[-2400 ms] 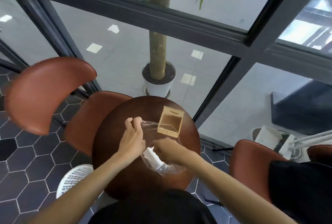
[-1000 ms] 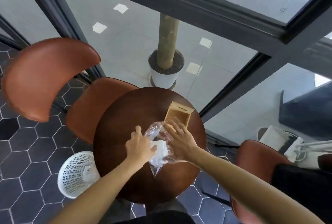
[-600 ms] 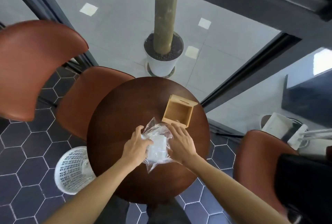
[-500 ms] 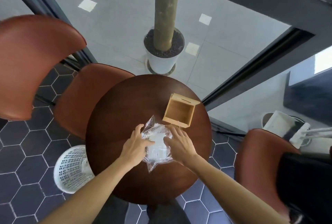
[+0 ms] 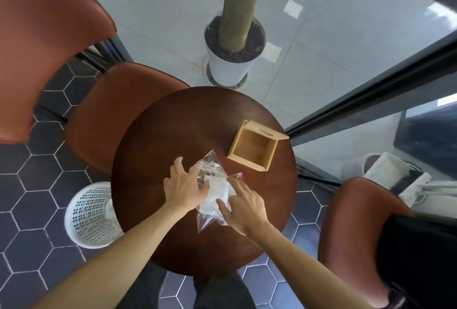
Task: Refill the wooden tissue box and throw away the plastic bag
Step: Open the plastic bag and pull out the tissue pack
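The clear plastic bag [image 5: 210, 219] lies on the round dark wooden table [image 5: 158, 150] with a white stack of tissues [image 5: 217, 192] inside it. My left hand [image 5: 184, 185] grips the bag's left edge near its crumpled mouth, forefinger stretched out. On the bag's right side my right hand [image 5: 246, 206] rests with straight fingers, thumb and forefinger spread along the tissue stack. The wooden tissue box [image 5: 254, 147] stands open and empty just beyond the bag, its lid tipped up at the far side.
A white mesh waste basket [image 5: 89, 214] stands on the floor left of the table. Brown chairs flank the table on the left [image 5: 116, 113] and right [image 5: 356, 229]. A potted tree in a white pot [image 5: 230, 63] stands behind glass beyond the table.
The bag has been lowered flat onto the table near me. Both hands have shifted onto its two sides. The camera has tilted further down.
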